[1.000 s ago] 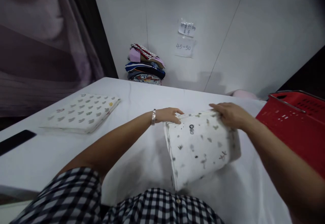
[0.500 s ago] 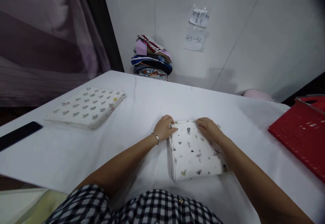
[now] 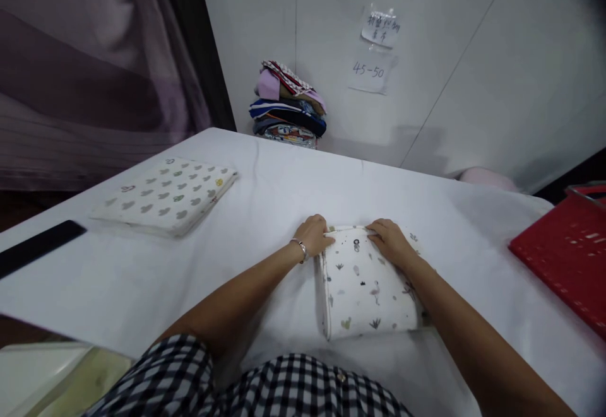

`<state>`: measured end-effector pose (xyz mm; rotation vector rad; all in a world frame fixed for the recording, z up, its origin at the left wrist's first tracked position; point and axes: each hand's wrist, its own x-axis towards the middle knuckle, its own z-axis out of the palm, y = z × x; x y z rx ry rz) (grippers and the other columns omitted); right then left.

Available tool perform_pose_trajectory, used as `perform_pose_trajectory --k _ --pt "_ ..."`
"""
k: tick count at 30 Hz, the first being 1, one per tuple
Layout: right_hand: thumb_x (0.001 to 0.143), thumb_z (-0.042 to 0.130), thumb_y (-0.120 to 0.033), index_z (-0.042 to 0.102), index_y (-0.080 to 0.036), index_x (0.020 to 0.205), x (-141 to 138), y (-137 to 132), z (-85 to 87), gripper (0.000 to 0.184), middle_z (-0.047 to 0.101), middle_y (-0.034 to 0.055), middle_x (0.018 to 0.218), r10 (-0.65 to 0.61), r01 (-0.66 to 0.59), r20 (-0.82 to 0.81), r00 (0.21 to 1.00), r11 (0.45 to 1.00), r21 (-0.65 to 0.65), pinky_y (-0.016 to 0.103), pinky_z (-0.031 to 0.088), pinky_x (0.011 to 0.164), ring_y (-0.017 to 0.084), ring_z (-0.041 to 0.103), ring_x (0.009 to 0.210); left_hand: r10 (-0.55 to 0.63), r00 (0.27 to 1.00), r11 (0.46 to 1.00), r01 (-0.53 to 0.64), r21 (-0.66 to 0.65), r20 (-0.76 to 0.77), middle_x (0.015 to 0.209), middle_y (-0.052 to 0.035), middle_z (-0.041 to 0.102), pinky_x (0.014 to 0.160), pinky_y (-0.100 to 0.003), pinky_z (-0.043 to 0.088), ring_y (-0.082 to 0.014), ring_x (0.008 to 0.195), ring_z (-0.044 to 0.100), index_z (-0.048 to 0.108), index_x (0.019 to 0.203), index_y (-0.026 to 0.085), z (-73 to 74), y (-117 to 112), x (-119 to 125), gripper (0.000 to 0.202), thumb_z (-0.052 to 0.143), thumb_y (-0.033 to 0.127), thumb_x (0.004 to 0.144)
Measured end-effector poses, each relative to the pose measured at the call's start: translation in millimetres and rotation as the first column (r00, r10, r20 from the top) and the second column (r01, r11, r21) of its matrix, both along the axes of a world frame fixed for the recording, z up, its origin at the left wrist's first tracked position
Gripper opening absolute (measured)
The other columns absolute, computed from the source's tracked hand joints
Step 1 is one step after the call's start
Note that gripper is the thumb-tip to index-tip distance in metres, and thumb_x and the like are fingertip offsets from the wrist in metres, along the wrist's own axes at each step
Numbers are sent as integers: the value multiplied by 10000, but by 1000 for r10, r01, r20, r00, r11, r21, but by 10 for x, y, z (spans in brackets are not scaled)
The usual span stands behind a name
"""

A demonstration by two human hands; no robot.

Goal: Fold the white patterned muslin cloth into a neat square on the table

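Observation:
A folded white cloth [image 3: 367, 291] printed with small plants and a flamingo lies on the white table in front of me. My left hand [image 3: 314, 235], with a bracelet at the wrist, pinches its far left corner, thumb on top. At the far edge, toward the right, my right hand [image 3: 391, 240] grips the cloth with curled fingers; its fingertips are partly hidden. My right forearm covers part of the cloth's right side. Another folded white cloth [image 3: 165, 196] with grey mouse-head shapes rests apart at the left of the table.
A black flat object [image 3: 40, 250] lies at the table's left edge. On the right stands a red basket [image 3: 565, 250]. Beyond the far edge, a stack of folded fabrics [image 3: 288, 108] sits by the wall. Paper signs [image 3: 372, 70] hang on that wall.
The whole view has shifted slightly. Both hands keep their hold on the far edge of the printed cloth, with hardly any movement against it.

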<state>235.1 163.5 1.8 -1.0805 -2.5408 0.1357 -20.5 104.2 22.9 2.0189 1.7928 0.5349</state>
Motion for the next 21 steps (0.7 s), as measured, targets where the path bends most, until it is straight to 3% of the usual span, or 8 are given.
perform_pose_trajectory --k 3,7,9,15,18,21 --pt "876 457 -274 620 -186 1077 5 -20 -50 274 618 103 1077 -27 27 -5 1000 998 54 416 410 881 239 527 1011 80 982 992 -94 79 171 1034 -39 587 786 -293 445 -186 944 552 541 724 184 -29 19 -47 145 592 318 747" --pt "893 432 -298 597 -197 1123 5 -38 -84 301 621 96 1105 -59 57 25 998 997 60 431 385 913 234 529 1038 247 951 968 -235 -89 183 792 -13 605 665 -282 430 -177 770 569 541 696 191 -113 49 -110 188 581 363 759" --pt "898 422 -301 595 -199 1124 9 -46 -75 302 625 96 1103 -60 58 40 997 997 47 438 372 928 229 535 1037 263 952 962 -246 -121 158 744 -5 596 636 -274 410 -178 752 566 536 682 194 -146 50 -114 197 582 370 757" --pt "912 390 -352 550 -198 1196 30 -98 -72 361 573 109 1225 -128 123 75 989 990 64 514 281 1004 253 468 1169 276 945 961 -272 -46 173 790 -7 605 644 -275 401 -175 770 563 519 743 204 -198 -21 -50 186 536 378 807" --pt "921 362 -364 522 -195 1234 29 -107 -73 391 569 103 1241 -147 147 109 983 989 3 510 278 1015 246 468 1179 280 943 959 -282 -17 177 803 -7 610 666 -283 406 -176 768 564 513 800 211 -216 -40 -21 131 524 340 821" --pt "917 361 -377 507 -180 1255 97 -92 -26 418 522 110 1305 -215 214 74 974 977 19 510 263 1033 263 404 1249 279 940 959 -283 -8 198 811 -5 614 682 -282 408 -174 777 565 518 832 214 -229 -35 -13 92 526 305 821"
